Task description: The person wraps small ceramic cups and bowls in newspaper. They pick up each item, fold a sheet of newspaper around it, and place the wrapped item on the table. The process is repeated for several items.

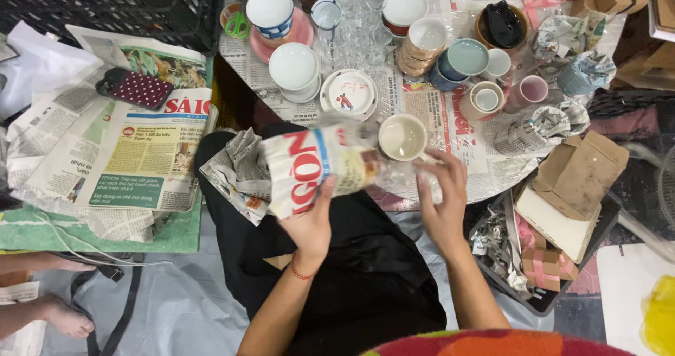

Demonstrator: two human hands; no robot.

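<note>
Cup (401, 137) half-wrapped in newspaper (309, 169), held over the lap at the counter (450, 152) edge. Left hand (311, 222) grips the paper bundle from below. Right hand (441, 201) open, fingers spread, just beside the cup. Bowls and mugs crowd the counter beyond.

A round table (485, 176) is seen spread with newspaper sheets (422, 106), and it is crowded: white bowls (294, 66), a painted saucer (349, 92), stacked cups (424, 43), a pink mug (529, 90) and paper-wrapped bundles (541, 127) are set on it. On the floor (176, 307), more newspapers (133, 152) are laid beside a black crate (112, 4).
</note>
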